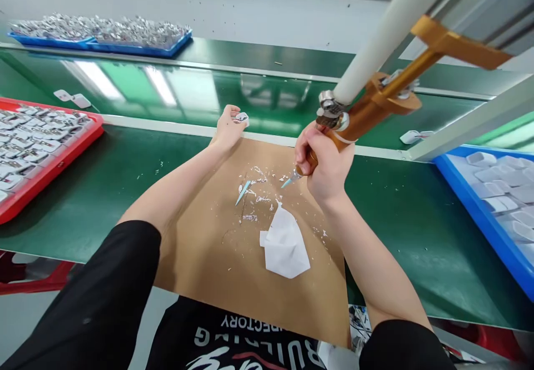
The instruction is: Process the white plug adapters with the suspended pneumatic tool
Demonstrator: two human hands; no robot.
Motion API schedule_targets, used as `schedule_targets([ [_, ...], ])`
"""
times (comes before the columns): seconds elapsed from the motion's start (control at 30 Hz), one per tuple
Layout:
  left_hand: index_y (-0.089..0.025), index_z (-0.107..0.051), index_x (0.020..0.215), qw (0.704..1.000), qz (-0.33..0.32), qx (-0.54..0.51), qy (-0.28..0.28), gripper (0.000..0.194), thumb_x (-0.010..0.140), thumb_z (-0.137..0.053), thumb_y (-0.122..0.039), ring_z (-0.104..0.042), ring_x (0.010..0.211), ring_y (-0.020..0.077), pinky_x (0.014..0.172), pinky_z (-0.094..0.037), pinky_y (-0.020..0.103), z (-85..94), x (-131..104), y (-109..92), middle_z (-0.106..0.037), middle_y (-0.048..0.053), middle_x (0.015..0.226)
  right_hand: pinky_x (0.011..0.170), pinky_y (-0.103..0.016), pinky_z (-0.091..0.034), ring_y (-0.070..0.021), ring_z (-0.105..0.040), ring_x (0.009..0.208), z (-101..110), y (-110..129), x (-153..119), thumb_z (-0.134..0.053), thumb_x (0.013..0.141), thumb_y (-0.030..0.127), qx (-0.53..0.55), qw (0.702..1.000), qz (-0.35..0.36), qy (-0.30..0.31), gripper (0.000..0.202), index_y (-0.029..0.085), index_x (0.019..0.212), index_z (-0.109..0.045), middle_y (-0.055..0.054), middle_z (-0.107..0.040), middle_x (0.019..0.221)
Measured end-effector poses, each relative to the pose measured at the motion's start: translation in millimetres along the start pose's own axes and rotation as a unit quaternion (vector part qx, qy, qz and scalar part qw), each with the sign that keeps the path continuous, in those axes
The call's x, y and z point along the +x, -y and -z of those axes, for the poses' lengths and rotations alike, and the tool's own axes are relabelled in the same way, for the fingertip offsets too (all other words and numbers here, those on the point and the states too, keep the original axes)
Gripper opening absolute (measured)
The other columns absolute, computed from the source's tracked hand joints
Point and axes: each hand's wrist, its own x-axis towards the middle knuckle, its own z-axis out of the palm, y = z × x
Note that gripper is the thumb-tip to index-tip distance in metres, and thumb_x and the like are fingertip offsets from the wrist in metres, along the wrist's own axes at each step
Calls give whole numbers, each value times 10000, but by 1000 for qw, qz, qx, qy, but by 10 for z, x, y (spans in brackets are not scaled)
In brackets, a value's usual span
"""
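My left hand (227,129) reaches to the far edge of a brown cardboard sheet (208,247), its fingers closed on a small white rounded part (242,118) with a dark mark. My right hand (329,164) grips a gold-coloured dispensing gun (362,115) like a glue gun, which slants down to the left. Its pale blue nozzle tip (286,182) points down just above the cardboard. Below the tip lies a crumpled white paper (287,247). A loose pale blue nozzle tip (242,192) rests on the cardboard among white smears and crumbs.
A red tray (62,161) of white parts with metal pieces stands at the left. A blue tray (479,208) of white covers is at the right. Blue trays (171,52) heaped with metal pieces sit on the back shelf. White parts (411,137) lie on the green strip behind.
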Motion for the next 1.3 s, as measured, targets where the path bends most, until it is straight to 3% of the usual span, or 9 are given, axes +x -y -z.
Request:
schedule_targets([
  [0.1, -162, -514, 1073, 996, 14, 83, 8, 387, 713, -631, -78, -566, 845, 190, 843, -424, 349, 17, 260, 111, -623, 80, 986, 354, -241, -275, -63, -339, 352, 4, 3, -2, -578, 788, 287, -14, 1000, -5, 1, 267, 218, 569, -441, 54, -442, 460],
  [0.2, -164, -515, 1129, 991, -45, 127, -15, 449, 707, -659, -110, -532, 998, 249, 941, -375, 392, 131, 196, 102, -622, 106, 1038, 356, -247, -284, -69, -349, 363, 4, -8, -7, -557, 806, 317, -28, 1000, -11, 5, 288, 222, 564, -433, 50, -435, 466],
  [0.33, -184, -561, 1036, 962, -231, 143, -20, 234, 803, -566, -160, -543, 946, 211, 906, -408, 350, 360, -459, -129, -624, 75, 997, 364, -267, -292, -81, -359, 385, -5, -55, 5, -562, 815, 359, -18, 1000, 2, 7, 304, 233, 574, -425, 46, -433, 466],
  [0.5, -217, -627, 949, 870, -413, 125, 237, 152, 859, -519, -159, -541, 678, 127, 668, -446, 256, 541, -1549, -475, -634, -6, 753, 361, -268, -290, -79, -346, 415, -4, -142, 92, -650, 721, 570, -3, 1000, -8, -13, 407, 249, 636, -416, 71, -411, 439],
  [0.7, -216, -626, 1098, 774, -526, 220, 276, 231, 925, -474, -229, -559, 661, 150, 490, -367, 242, 240, -1820, -588, -641, 3, 727, 456, -272, -396, -93, -485, 514, 19, -137, 139, -612, 763, 569, -56, 998, 15, -32, 353, 248, 800, -471, 52, -509, 605],
  [0.83, -207, -657, 927, 762, -496, 269, 317, 191, 888, -475, -163, -540, 667, 174, 448, -311, 256, 69, -1790, -593, -613, 30, 703, 623, -279, -468, -132, -579, 763, 151, -98, -93, -635, 780, 495, -168, 984, 39, -40, 343, 284, 978, -452, 7, -573, 876],
  [0.97, -173, -609, 802, 814, -460, 199, 295, 154, 847, -465, -145, -534, 718, 173, 556, -419, 269, 196, -1875, -702, -617, 55, 783, 644, -296, -451, -141, -529, 760, 343, -35, -689, -594, 827, 349, -278, 956, -7, -95, 219, 251, 942, -435, -22, -519, 913],
  [1.17, -177, -594, 828, 893, -272, 24, 357, 100, 871, -504, -182, -571, 651, 115, 636, -492, 260, 682, -1945, -1045, -665, 3, 766, 715, -372, -470, -200, -551, 820, 361, 118, -1475, -580, 841, 351, -400, 897, -114, 151, 186, 242, 971, -502, -62, -577, 944],
  [1.3, -183, -648, 809, 901, -168, -72, 394, 88, 861, -584, -215, -597, 625, 88, 575, -504, 205, 920, -1973, -1249, -689, 2, 762, 744, -390, -485, -208, -571, 838, 277, 211, -1575, -581, 848, 326, -399, 901, -86, 148, 197, 246, 994, -476, -65, -594, 938],
])
